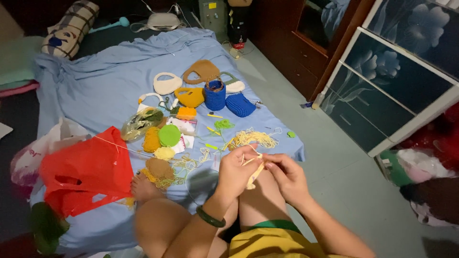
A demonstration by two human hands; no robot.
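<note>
Pinched between hands (260, 172) (both): yarn (255, 173)

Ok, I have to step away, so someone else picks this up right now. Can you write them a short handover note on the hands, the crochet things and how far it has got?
Left hand: pinching pale yellow yarn.
Right hand: closed on the small cream crochet piece between both hands, above the knees.
Things: loose pale yarn pile just ahead on the blue sheet. Finished small bags lie farther off: cream bag, brown bag, yellow bag, two blue pieces. Red plastic bag to the left.
Done: a short strip only.
Left: most of this piece, by the look of it.
</note>
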